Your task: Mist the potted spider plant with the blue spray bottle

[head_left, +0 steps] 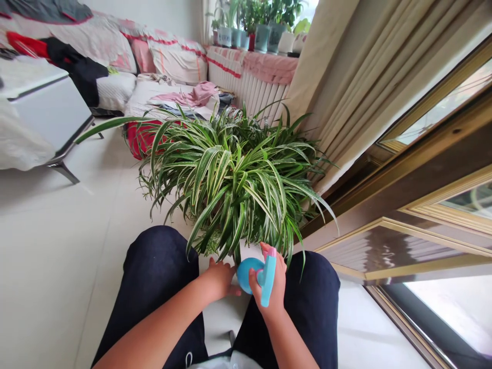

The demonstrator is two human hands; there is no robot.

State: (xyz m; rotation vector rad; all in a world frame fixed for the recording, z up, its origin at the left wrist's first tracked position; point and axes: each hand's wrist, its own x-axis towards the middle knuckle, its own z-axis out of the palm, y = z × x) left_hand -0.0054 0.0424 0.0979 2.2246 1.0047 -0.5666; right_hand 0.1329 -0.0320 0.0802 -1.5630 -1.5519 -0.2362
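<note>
Remotely, I observe a blue spray bottle (245, 275) (pink-nozzled) at the near side of the striped plant (238, 179), the right hand (279, 282) grasping it; beside it, the left hand (220, 281), whose grip I cannot tell.

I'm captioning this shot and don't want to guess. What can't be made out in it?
All in the head view:
Whatever holds the striped plant: hidden by its leaves.
Some fingers of the right hand: hidden behind the blue spray bottle.
Whether the left hand touches the bottle or a leaf: too small to tell.
Any liquid inside the bottle: hidden by its blue wall.
White furniture: cut off by the left edge.
</note>
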